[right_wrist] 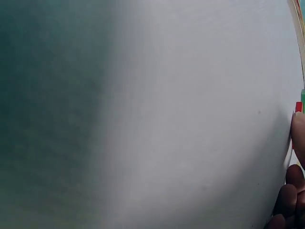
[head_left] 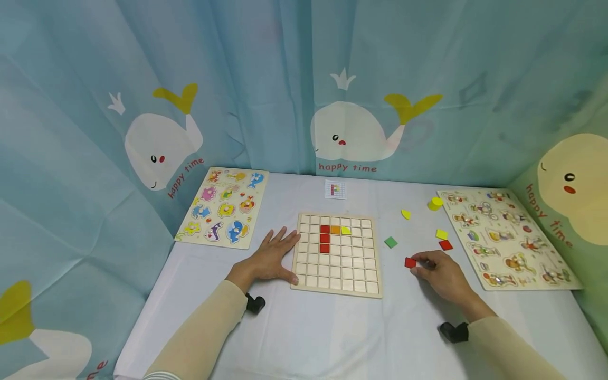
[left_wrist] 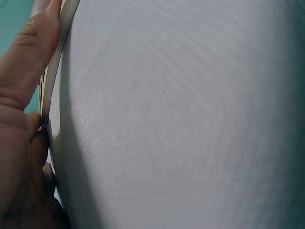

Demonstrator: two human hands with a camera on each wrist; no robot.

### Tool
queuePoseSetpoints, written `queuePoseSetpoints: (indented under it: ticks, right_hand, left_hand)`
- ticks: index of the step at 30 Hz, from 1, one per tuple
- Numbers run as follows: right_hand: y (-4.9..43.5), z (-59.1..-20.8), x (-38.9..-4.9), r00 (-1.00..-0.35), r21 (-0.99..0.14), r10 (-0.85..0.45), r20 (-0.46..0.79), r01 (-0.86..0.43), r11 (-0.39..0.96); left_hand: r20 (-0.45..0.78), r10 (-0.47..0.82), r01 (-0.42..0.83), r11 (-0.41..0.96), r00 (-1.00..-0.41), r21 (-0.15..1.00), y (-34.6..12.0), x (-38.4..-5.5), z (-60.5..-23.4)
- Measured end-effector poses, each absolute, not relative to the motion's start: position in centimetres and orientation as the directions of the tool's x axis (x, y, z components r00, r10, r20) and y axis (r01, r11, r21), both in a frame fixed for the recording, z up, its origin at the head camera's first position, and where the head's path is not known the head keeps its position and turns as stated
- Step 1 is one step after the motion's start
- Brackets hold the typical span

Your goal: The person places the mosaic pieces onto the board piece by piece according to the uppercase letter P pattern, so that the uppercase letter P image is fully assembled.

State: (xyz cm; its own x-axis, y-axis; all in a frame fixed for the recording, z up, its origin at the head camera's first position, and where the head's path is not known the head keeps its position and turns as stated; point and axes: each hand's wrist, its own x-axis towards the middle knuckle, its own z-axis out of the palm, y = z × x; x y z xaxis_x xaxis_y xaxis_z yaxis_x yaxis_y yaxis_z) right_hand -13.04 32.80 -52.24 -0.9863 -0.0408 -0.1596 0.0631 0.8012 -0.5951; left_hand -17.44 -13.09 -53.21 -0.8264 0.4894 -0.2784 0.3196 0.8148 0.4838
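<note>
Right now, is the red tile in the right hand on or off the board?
Off: the right hand pinches the red tile beside the board, with white cloth showing between tile and board.

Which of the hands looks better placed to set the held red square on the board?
Probably the right hand: it pinches the red square, just right of the board. The left hand rests at the board's left edge and holds no square.

I get a bright, evenly lit head view, soft shadows on the worktop; both wrist views reach me dimmer, bowed towards the edges, with a dark, blurred band down one side.
</note>
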Motion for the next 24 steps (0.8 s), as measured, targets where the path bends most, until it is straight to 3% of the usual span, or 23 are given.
queuePoseSetpoints:
  ticks: [9, 24]
  right_hand:
    - [33.13, -52.02, -13.22, -0.990, -0.617, -0.033, -0.140, 0.061, 0.785]
    - [33.34, -52.55, -13.45, -0.994, -0.616, 0.111, 0.009, 0.082, 0.784]
  left_hand:
    - [-0.268, 0.497, 0.331, 0.810, -0.825, 0.484, -13.16, -17.48, -53.37]
    - [-0.267, 0.492, 0.328, 0.813, -0.828, 0.482, -13.08, -17.48, -53.28]
